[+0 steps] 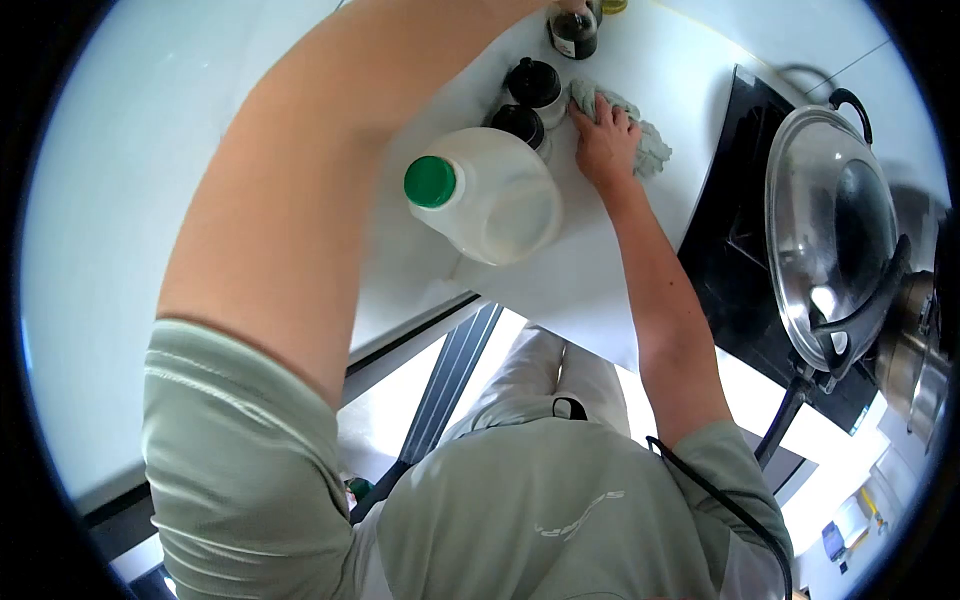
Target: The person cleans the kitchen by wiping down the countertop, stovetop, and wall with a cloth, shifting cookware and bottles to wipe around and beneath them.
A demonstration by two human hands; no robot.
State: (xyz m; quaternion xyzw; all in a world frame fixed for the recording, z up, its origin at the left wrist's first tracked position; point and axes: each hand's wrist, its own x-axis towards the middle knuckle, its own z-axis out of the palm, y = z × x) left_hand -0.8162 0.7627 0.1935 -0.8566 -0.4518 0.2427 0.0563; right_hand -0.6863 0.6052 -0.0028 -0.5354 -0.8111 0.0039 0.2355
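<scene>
At the top edge, my left hand (568,5) is mostly cut off, its fingers at the neck of a dark glass bottle (574,38). My right hand (606,145) presses on a crumpled grey-green cloth (652,150) on the white counter (590,270), fingers curled over it. Just left of that hand stand two black-lidded jars, one (534,84) behind the other (519,124). Nearer to me is a large translucent plastic jug (505,195) with a green cap (430,182).
On the right, a black cooktop (735,240) bears a large pan with a domed metal lid (815,180) and black handles. Metal pots (915,350) are at the far right edge. A yellow-topped item (613,6) shows beyond the dark bottle.
</scene>
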